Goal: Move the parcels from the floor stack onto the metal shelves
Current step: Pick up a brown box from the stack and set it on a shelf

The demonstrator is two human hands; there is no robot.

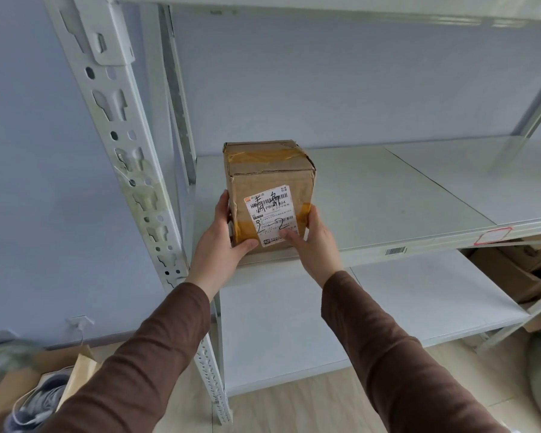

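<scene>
Parcel (267, 195) sits upright at the shelf's (388, 195) near left edge, clasped between my left hand (224, 237) and right hand (313, 242), free shelf stretching far and right.

There is a single view, taken from a camera on the person's head. It faces forward and tilts downward, toward the metal shelves (388, 195) straight ahead, and it sits close: both sleeved forearms run up from the bottom edge to the middle of the frame, where the left hand (222, 239) and right hand (313, 242) meet the parcel (269, 182) at the shelf's front edge. The wide lens bends the near upright post (122, 145) at left and takes in the underside of the shelf above, the lower shelf (356, 314), and a strip of wooden floor (294, 407). The blue wall (28, 182) fills the left side.
</scene>
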